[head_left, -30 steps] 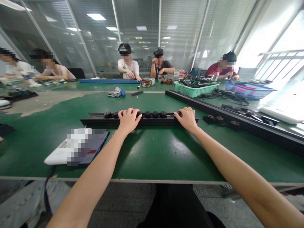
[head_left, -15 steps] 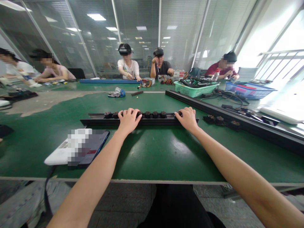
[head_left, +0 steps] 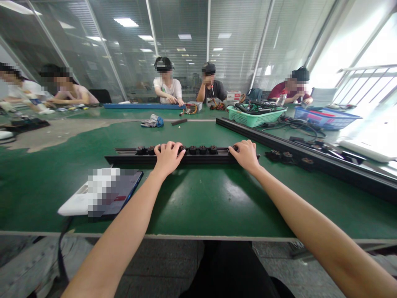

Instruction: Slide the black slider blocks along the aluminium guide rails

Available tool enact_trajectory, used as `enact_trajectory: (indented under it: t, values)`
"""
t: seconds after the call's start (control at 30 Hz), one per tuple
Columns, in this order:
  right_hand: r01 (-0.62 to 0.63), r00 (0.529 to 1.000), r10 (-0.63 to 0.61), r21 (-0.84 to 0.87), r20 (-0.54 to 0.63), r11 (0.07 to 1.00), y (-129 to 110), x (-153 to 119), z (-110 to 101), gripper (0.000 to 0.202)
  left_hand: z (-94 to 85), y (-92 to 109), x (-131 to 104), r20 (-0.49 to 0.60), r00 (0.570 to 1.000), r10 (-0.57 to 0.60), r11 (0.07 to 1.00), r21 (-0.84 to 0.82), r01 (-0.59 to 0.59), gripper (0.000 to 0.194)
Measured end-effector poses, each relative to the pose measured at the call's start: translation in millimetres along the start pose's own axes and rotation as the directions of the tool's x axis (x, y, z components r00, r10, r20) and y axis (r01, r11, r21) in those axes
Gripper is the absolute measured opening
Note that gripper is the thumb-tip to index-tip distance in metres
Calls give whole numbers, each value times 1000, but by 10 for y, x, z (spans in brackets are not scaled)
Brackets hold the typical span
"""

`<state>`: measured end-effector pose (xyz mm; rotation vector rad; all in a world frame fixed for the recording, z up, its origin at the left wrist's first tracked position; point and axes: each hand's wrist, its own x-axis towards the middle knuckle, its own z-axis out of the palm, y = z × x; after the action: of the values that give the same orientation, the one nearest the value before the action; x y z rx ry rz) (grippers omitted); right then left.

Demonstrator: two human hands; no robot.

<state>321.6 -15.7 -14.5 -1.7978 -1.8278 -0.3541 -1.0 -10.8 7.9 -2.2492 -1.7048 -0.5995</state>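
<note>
A long black rail point(head_left: 201, 159) with an open channel lies crosswise on the green table in front of me. Several small round black pieces point(head_left: 202, 150) sit in a row in its channel. My left hand point(head_left: 169, 155) is wrapped over the rail left of its middle, covering part of the row, with one piece showing by its fingertips. Near the right end, my right hand point(head_left: 245, 153) has thumb and fingers curled around another round black piece point(head_left: 235, 148) in the channel. The undersides of both hands are hidden.
A longer black rail point(head_left: 310, 155) runs diagonally at right, with loose round pieces point(head_left: 288, 155) beside it. A white device and phone point(head_left: 133, 182) lie near my left forearm. Farther off are a green basket point(head_left: 252, 118), a blue basket point(head_left: 328, 120), a cloth point(head_left: 152, 121) and several people.
My hands and the rail have hardly moved; the right hand has shifted very slightly. Across the table, a person in dark clothes has lowered one arm.
</note>
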Motion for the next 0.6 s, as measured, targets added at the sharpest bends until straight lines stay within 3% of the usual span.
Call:
enact_trajectory:
  t: [0.6]
  values:
    - [-110,990,105,47,94,993,16,19,40,32,25,-6,2,-16,1000,6,1000,-4,-6,39]
